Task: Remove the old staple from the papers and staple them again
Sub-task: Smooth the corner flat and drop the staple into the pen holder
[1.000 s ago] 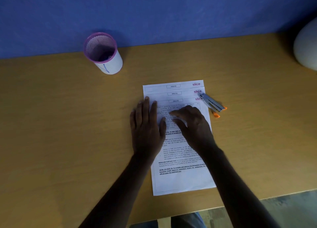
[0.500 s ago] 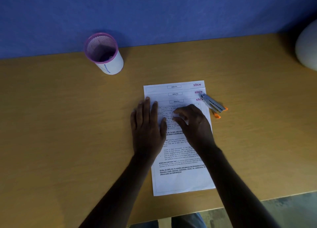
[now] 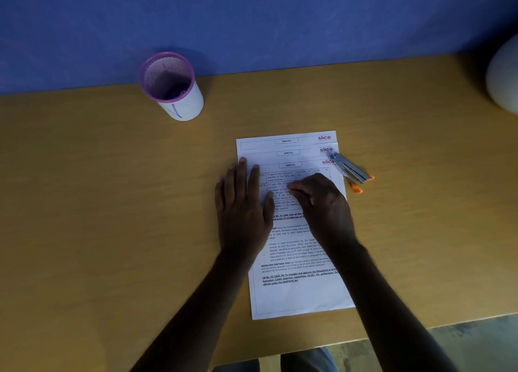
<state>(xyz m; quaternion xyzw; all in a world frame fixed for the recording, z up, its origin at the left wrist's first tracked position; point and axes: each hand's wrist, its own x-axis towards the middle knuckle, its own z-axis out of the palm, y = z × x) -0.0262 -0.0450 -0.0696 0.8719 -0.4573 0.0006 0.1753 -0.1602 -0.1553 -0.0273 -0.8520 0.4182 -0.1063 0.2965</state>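
From my head camera, I looked down at a wooden desk (image 3: 98,217) with a blue wall (image 3: 252,21) behind it.

My left hand (image 3: 242,212) lay flat on the papers (image 3: 302,296). Its fingers were straight and close together, and they pointed away from me. The hand pressed on the left side of the sheets, and part of it hung over the paper's left edge onto the desk.

My right hand (image 3: 322,203) was just beside my left hand, on the same sheets. Its fingers were bent and curled over the printed words near the middle of the page. I could not tell if the fingertips pinched the top sheet or only touched it, because the hand hid them.

The papers were three sheets, one on top of another. Each one was slid a little lower than the one under it, so I saw three "slice" marks and three "MINUTES" boxes at the top, beyond my fingers.

The stapler (image 3: 350,170) lay past my right hand, a bit to the right. It was silver with orange ends. Its front tip sat on the right edge of the papers and the rest lay on the desk. Neither hand touched it.

Far beyond my left hand stood a mesh pen cup (image 3: 179,97) with a pink rim. Way off to the right of my right hand was a round white thing (image 3: 504,77) at the picture's edge.
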